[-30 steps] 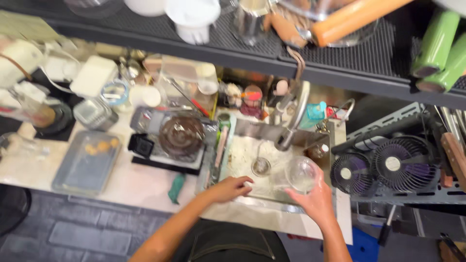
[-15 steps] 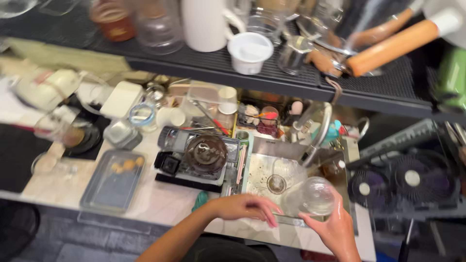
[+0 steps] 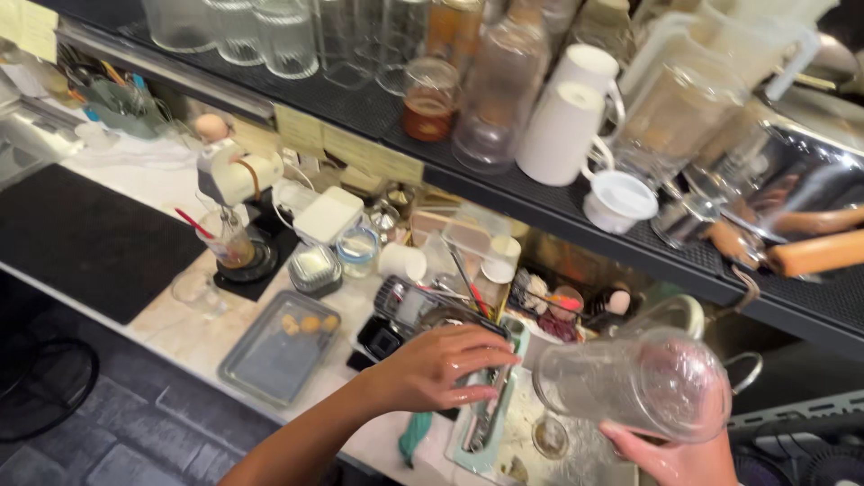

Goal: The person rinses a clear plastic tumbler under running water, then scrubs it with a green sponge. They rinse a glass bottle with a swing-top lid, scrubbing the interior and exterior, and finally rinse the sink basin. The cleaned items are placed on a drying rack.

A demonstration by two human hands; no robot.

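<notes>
**Clear jar held tilted over the sink, left hand resting near its mouth**

The right hand sits at the near right edge of the view, its fingers wrapped under a large clear glass jar. The jar lies almost on its side above the sink, its open mouth facing left and its wet base facing right. Only part of this hand shows; the rest is cut off by the frame.

The left hand reaches in from the near centre, palm down, fingers loosely curled and released, grasping nothing that I can see. It hovers just left of the jar's mouth, above a pale green tray that holds long utensils beside the sink.

On the tabletop to the left lies a shallow metal baking tray with a few small yellow pieces in its far end. Farther left stands a hand mixer over a cup on a black mat. A dark digital scale sits just beyond the left hand.

Above, a black shelf carries rows of clear glasses, a white jug, a small white lid and a wooden rolling pin at the far right.
</notes>
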